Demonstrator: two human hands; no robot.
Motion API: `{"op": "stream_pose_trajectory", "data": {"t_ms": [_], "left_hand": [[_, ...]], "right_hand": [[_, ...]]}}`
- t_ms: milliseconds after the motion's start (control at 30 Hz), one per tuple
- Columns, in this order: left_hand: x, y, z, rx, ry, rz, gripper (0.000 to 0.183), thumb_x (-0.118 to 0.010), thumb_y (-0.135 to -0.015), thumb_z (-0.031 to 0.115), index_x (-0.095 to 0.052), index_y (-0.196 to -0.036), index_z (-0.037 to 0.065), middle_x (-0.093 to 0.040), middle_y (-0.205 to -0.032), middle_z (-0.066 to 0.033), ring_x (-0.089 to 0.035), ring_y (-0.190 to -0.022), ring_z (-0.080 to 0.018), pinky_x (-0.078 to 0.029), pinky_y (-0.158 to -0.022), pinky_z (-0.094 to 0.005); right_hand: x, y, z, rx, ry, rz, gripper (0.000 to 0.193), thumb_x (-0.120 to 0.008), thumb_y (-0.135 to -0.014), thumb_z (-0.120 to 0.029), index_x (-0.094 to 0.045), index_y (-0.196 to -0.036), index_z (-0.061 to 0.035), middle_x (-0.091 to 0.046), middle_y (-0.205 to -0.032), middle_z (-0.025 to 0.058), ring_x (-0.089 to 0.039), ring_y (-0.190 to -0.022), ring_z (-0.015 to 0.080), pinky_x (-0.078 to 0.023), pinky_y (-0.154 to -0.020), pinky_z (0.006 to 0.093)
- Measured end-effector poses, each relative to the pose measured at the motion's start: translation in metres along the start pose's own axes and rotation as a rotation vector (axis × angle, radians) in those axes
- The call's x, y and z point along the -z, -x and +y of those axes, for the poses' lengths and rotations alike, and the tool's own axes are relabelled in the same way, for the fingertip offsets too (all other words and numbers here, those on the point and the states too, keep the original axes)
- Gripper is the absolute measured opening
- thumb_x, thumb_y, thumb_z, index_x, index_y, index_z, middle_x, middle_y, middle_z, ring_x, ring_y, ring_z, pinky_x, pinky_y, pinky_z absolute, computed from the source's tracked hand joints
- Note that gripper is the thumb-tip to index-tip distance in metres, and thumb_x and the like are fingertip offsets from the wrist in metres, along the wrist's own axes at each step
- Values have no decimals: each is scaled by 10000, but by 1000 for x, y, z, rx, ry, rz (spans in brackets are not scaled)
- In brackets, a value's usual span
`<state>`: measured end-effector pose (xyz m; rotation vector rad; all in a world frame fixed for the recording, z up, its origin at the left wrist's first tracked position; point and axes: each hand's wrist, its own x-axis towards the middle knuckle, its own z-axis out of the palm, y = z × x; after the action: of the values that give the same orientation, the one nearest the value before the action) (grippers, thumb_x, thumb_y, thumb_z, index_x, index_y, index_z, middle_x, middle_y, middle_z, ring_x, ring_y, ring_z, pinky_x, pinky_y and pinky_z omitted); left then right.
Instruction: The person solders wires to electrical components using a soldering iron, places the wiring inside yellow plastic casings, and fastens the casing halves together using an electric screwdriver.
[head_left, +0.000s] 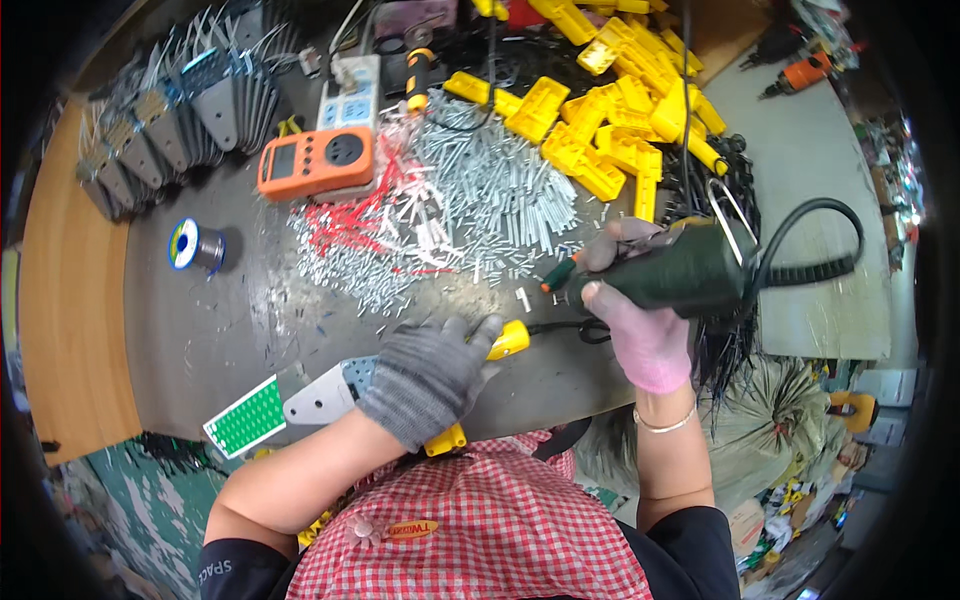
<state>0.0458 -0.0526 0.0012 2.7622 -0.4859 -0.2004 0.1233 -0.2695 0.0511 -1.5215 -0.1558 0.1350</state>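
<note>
Counter [175, 335], mid-frame. My left hand [425, 380] grips the yellow handle [511, 340], slanting up-right; right hand [640, 330] grasps the driver [680, 273], upper right of it.

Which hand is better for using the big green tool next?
Probably the right hand: its fingers are wrapped around the dark green tool. The left hand looks busy, holding the yellow handle lower down on the table.

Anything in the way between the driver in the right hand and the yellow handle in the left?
Nothing visible blocks the driver from the yellow handle. The black cord leaves the handle's right end along the near side of the gap; a white bit lies on the far side.
</note>
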Motion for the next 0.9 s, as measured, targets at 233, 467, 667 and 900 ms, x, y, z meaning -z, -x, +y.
{"op": "stream_pose_trajectory", "data": {"t_ms": [233,467,667,900], "left_hand": [[-3,-9,-2,7,111,-36,504,-636,-924,446,-622,-1316,130,-646,-992,-134,-675,-866,-323,-533,-745,-466],[10,-9,-4,40,169,-161,396,-631,-932,344,-659,-1218,72,-675,-1021,-154,-669,-952,-342,-532,-816,-478],[3,-8,-2,45,188,-102,431,-629,-931,369,-636,-1260,90,-677,-1042,-158,-670,-952,-339,-526,-823,-488],[3,-12,0,87,152,-143,434,-597,-955,407,-637,-1252,95,-671,-1024,-151,-670,-968,-337,-529,-832,-486]], "right_hand": [[-26,22,18,-139,-427,-6,449,-740,-758,40,-503,-1129,-50,-550,-759,34,-518,-672,156,-454,-646,319],[-57,18,-23,199,-53,-349,360,-722,-789,25,-513,-1067,-71,-523,-681,19,-460,-564,140,-377,-567,316],[-55,8,-1,276,-16,-385,356,-705,-770,23,-495,-1042,-70,-521,-682,29,-482,-580,147,-406,-545,321],[-58,10,-8,247,82,-316,354,-689,-792,18,-523,-1097,-47,-538,-707,38,-487,-580,149,-403,-543,316]]}}
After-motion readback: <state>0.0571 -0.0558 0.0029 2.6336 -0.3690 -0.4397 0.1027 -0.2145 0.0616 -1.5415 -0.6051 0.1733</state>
